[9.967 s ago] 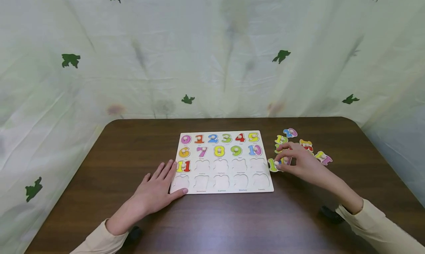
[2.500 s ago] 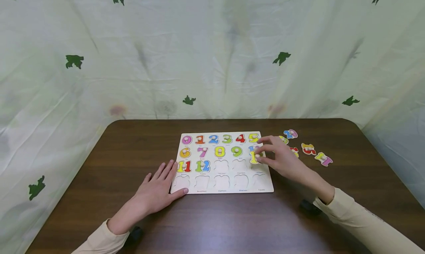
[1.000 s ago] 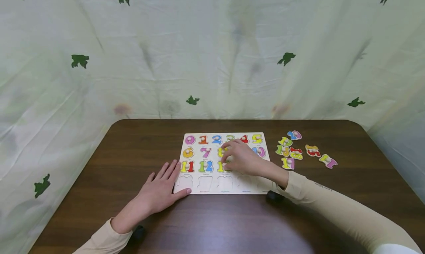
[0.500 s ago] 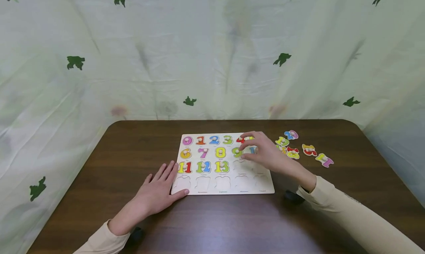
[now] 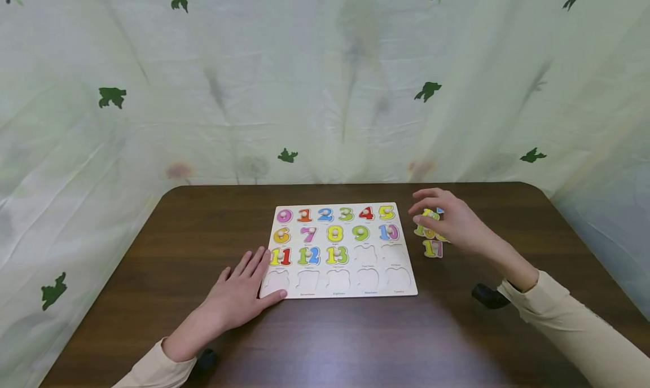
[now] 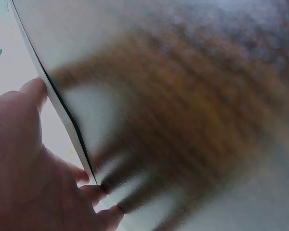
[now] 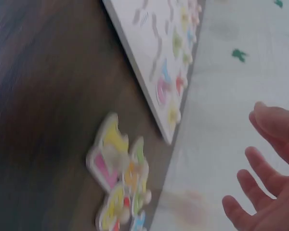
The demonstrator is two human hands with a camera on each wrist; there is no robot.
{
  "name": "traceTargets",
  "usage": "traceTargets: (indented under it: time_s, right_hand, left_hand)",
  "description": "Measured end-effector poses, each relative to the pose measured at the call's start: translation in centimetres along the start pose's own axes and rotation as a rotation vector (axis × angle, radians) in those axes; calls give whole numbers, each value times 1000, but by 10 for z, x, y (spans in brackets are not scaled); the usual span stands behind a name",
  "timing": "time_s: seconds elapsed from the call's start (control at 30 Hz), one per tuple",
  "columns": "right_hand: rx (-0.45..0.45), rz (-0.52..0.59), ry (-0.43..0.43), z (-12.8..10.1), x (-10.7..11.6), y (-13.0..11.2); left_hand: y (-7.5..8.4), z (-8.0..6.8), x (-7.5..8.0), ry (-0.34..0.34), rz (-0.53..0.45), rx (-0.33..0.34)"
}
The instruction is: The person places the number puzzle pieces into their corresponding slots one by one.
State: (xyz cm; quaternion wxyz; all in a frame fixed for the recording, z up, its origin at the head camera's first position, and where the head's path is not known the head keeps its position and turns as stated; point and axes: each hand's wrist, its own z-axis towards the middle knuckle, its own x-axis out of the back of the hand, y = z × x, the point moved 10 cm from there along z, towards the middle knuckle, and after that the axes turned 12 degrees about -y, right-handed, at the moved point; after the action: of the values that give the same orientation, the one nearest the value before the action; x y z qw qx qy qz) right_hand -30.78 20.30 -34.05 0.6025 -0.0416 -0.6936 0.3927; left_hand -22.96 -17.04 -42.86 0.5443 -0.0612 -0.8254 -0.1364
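Observation:
A white number puzzle board [image 5: 373,294] lies on the table, its upper two rows filled with knobbed number pieces. In its third row sit the 11 [image 5: 281,256], the 12 [image 5: 308,256] and the 13 [image 5: 337,255]; other recesses show bare. My left hand [image 5: 231,300] rests with spread fingers on the board's left edge and lower left corner. Right of the board, my right hand [image 5: 459,221] hovers over loose number pieces, fingers apart and slightly bent, holding nothing. A 17 piece [image 5: 433,248] shows below it; the hand hides several others.
In the right wrist view, loose pieces [image 7: 108,163] lie close together beside the board's edge [image 7: 137,72]. The brown table [image 5: 325,343] has a pale curtain [image 5: 325,95] with green leaf shapes behind it.
The 12, then the 13, has gone into the third row. My right hand has let go of the 13 and moved right, off the board to the loose pieces. My left hand stays put.

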Motion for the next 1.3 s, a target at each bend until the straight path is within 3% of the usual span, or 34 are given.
traceTargets:
  time_s: [0.3,0.7,1.03,1.3]
  right_hand:
    - [-54,-42,47,-20,35,24]
    - [-138,-63,8,-43,54,77]
    - [-108,-217,-117,-69,50,117]
    - [17,-255,-132,-80,40,125]
  left_hand:
    - [0,-1,0,1,1,-3]
    - [-1,0,-1,6,5,-1]
    - [1,1,0,8,3,-4]
    - [1,0,0,9,3,-5]
